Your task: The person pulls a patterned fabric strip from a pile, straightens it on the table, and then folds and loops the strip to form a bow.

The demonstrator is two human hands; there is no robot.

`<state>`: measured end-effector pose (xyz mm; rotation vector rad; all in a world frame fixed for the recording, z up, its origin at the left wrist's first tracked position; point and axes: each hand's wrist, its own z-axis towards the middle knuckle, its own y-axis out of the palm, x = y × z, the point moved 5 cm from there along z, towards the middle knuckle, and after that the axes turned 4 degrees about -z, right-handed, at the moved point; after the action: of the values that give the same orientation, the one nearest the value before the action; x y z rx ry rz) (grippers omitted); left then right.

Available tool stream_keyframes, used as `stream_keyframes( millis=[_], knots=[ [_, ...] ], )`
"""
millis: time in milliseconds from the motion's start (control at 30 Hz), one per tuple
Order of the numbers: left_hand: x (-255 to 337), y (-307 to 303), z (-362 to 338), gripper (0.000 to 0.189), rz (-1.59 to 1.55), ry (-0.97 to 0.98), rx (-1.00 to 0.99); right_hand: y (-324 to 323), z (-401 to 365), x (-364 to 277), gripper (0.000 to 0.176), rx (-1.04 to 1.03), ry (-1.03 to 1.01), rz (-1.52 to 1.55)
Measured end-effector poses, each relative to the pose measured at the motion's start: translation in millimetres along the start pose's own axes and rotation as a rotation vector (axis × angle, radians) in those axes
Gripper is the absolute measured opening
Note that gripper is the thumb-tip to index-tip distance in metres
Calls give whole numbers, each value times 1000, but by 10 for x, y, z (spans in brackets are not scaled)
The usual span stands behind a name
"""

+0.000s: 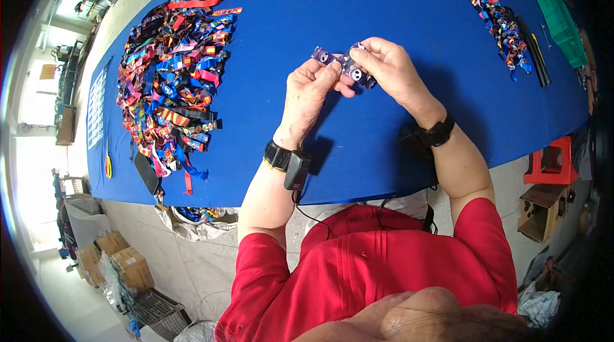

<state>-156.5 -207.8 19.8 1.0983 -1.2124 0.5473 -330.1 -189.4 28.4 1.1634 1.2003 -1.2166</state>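
Over the middle of the blue table, my left hand (312,89) pinches a purple printed ribbon (356,74) with pale cartoon faces on it. My right hand (387,68) grips the same ribbon a little to the right, thumb and fingers pressed together. The ribbon looks folded or looped between the two hands, and one end (322,55) sticks out past my left fingers. How its layers lie is partly hidden by the fingertips.
A large heap of colourful ribbon strips (173,86) lies on the left of the blue table (281,15). Another row of bundled strips (489,12) lies at the far right, near a green crate (556,19). Yellow-handled scissors (108,166) rest at the left edge. A red stool (550,161) stands right.
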Motion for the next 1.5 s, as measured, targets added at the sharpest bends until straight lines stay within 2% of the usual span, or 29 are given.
stream_keyframes(
  millis=[400, 500, 767, 900, 1000, 1100, 1200, 1400, 1500],
  knots=[
    [-5, 35, 0, 14, 38, -16, -46, -31, 31, 103, 21, 135, -45, -153],
    [2, 35, -5, 14, 47, -18, -37, -15, 35, 104, 21, 87, -46, -65],
    [8, -14, 4, 15, 80, -35, -10, 71, -31, -17, 19, 3, -35, -82],
    [-5, -10, 9, 16, 105, -53, -36, 28, -28, -56, 18, -36, -12, -125],
    [-9, 48, -13, 17, 119, -75, -70, 45, -5, -62, 17, -33, -116, -127],
    [-23, 134, -41, 18, 129, -128, -112, 78, -25, -92, 17, -96, -51, -94],
    [-49, 121, -39, 18, 142, -141, -137, 88, -38, -147, 16, -145, -79, -146],
    [-54, 147, -69, 18, 173, -186, -142, 42, -19, -73, 14, -71, -109, -186],
    [-61, 131, -61, 17, 166, -170, -136, 51, -23, -66, 15, -105, -48, -66]
  ],
)
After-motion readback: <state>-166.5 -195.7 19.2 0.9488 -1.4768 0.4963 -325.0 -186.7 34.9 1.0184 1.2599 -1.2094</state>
